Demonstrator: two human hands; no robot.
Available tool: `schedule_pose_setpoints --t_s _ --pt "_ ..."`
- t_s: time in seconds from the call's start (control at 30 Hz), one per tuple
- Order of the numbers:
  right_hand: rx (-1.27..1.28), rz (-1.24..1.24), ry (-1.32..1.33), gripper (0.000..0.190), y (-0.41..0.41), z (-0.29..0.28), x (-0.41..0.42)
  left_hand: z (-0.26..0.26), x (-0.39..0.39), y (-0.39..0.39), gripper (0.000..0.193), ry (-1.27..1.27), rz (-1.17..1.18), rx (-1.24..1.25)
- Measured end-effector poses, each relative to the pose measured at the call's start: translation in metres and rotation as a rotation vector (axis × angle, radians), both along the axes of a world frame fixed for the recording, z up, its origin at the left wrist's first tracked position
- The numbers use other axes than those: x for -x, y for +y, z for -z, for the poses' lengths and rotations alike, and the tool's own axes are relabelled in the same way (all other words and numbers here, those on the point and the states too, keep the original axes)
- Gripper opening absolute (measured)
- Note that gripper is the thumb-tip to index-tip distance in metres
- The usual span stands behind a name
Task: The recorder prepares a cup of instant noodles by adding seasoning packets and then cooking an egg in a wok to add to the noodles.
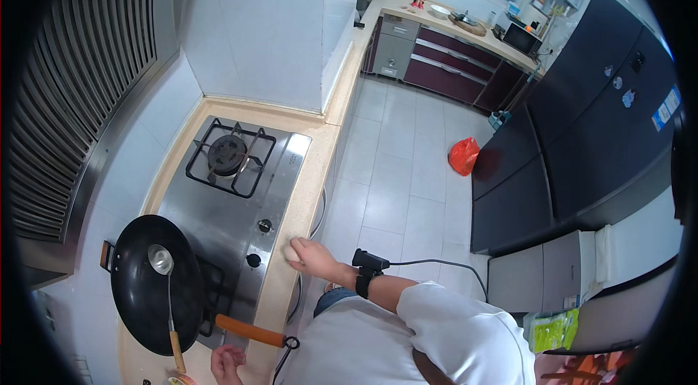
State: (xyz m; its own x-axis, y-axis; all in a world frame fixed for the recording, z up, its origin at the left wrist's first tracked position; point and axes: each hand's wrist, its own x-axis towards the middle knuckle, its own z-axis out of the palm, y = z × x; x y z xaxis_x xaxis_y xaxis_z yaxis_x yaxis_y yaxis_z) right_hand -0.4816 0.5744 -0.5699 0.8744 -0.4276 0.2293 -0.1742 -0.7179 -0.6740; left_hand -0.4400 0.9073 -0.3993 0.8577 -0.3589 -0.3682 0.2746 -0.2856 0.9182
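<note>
My right hand is closed around a pale rounded thing, perhaps an egg, at the front edge of the stone counter. Near the bottom of the picture, my left hand has its fingers loosely curled, with nothing visible in it. It is beside the orange-brown handle of a black wok but does not grip it. The wok sits over the near end of the steel gas hob. A metal ladle rests in it, its wooden handle over the rim.
The far burner has a bare black pan support. A slatted range hood hangs at the left. Behind me stand a dark refrigerator and a red plastic bag on the floor. A black cable runs from my right wrist.
</note>
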Motion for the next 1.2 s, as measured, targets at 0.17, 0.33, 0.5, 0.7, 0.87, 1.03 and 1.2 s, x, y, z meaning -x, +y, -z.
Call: schedule_pose_setpoints --t_s 0.17,0.33,0.5,0.7,0.87,1.03,1.2 --pt "-0.076 0.010 0.041 0.043 0.010 0.006 -0.001 -0.015 -0.003 0.002 0.030 0.001 -0.006 0.100" --pt "-0.931 0.047 0.036 0.038 0.000 -0.023 -0.020 -0.024 -0.018 0.018 0.026 -0.220 0.037 0.116" --pt "-1.763 -0.287 -0.057 0.038 0.008 -0.117 -0.044 -0.081 -0.017 0.050 0.029 -0.376 -0.018 0.163" --pt "-1.604 -0.535 -0.080 0.037 0.034 -0.208 -0.096 -0.119 -0.022 0.162 0.034 -0.824 -0.437 0.049" --pt "-1.389 -0.727 0.081 0.034 0.083 -0.258 -0.159 -0.128 -0.045 0.193 0.021 -0.771 -0.617 0.004" --pt "-1.356 -0.814 0.293 0.034 0.149 -0.264 -0.211 -0.129 -0.083 0.195 0.018 -0.671 -0.422 0.012" --pt "-1.263 -0.990 0.413 0.033 0.198 -0.274 -0.240 -0.141 -0.146 0.175 0.024 -0.807 -0.170 -0.144"
